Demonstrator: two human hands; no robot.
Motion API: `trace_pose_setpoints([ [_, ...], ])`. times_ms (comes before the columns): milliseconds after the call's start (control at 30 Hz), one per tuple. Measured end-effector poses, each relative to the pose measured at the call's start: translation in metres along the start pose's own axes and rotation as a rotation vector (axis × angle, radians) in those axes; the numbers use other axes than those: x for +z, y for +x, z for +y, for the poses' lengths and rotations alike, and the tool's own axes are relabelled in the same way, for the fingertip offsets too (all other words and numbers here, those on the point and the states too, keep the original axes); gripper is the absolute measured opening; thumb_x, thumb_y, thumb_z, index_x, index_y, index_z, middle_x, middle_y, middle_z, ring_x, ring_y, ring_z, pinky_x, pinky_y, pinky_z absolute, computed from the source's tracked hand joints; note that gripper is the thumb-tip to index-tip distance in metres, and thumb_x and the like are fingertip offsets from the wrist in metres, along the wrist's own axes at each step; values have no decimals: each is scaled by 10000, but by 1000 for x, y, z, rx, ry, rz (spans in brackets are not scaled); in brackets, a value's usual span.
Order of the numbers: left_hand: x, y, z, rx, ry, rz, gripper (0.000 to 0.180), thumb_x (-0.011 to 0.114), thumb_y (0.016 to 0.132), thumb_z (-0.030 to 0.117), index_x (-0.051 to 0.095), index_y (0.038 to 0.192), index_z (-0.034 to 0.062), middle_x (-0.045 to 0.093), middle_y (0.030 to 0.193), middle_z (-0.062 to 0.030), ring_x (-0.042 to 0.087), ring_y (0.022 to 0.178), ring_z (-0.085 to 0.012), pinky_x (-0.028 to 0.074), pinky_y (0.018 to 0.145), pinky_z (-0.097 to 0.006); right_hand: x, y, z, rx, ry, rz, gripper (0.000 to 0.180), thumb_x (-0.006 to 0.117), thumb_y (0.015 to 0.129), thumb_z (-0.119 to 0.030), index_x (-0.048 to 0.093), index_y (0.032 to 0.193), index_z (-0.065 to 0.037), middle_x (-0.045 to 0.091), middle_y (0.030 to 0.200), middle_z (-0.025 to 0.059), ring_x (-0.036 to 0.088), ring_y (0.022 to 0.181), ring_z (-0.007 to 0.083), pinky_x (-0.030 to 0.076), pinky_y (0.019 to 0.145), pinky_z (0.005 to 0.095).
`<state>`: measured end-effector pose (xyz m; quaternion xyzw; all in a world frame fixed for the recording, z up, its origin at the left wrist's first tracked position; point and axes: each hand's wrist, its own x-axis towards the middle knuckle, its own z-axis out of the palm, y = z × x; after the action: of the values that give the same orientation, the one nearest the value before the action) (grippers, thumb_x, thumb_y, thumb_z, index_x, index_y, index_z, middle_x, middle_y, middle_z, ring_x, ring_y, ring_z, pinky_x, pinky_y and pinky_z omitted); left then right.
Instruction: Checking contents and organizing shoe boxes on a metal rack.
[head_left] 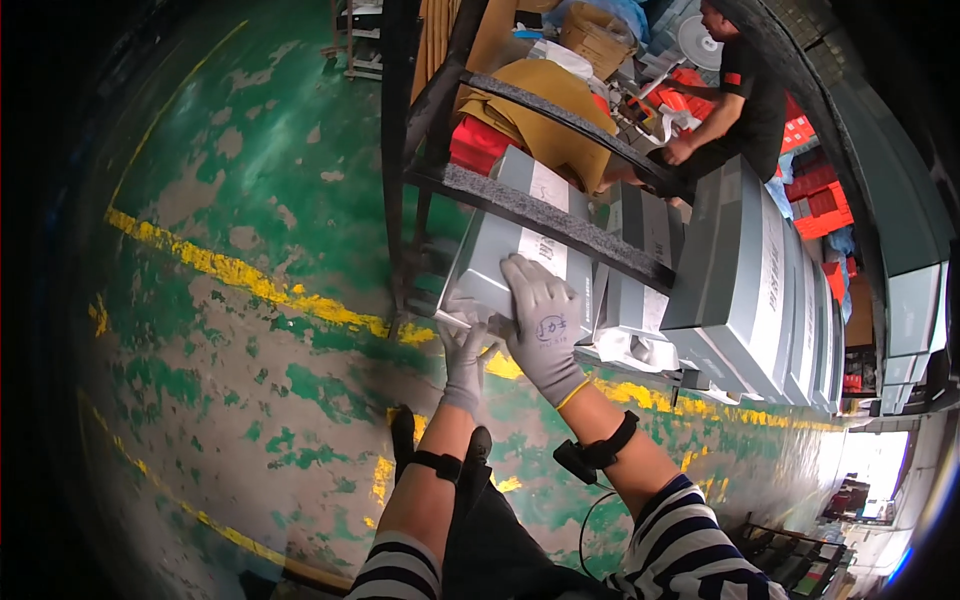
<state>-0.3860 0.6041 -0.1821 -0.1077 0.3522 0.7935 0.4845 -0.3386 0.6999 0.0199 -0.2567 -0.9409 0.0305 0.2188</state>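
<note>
I hold a grey flat box (505, 245) with a white label, tilted under the dark rails of a metal rack (545, 215). My left hand (462, 350), in a grey glove, supports the box's lower corner from beneath. My right hand (540, 325), also gloved, presses flat on the box's face near its lower edge. Both forearms wear black wrist straps and striped sleeves.
A row of grey boxes (745, 275) stands on edge to the right. Another person (735, 100) in dark clothes works at the far side, among red crates (820, 195) and cardboard. The green worn floor (250, 330) carries yellow lines.
</note>
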Motion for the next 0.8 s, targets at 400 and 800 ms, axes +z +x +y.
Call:
trace_pose_setpoints([
  [400, 31, -16, 8, 26, 31, 49, 834, 803, 823, 217, 261, 1451, 298, 478, 1285, -17, 514, 1173, -196, 504, 915, -483, 6, 16, 30, 40, -131, -100, 666, 688, 690, -102, 544, 1338, -151, 607, 1273, 64, 582, 1151, 257, 431, 939, 418],
  [800, 16, 18, -16, 42, -235, -13, 870, 682, 947, 171, 87, 1575, 262, 420, 1439, -70, 457, 1300, -246, 450, 1024, -405, 64, -22, 4, 86, -30, -121, 806, 745, 649, -144, 476, 1409, -167, 524, 1369, 21, 514, 1243, 220, 390, 964, 423],
])
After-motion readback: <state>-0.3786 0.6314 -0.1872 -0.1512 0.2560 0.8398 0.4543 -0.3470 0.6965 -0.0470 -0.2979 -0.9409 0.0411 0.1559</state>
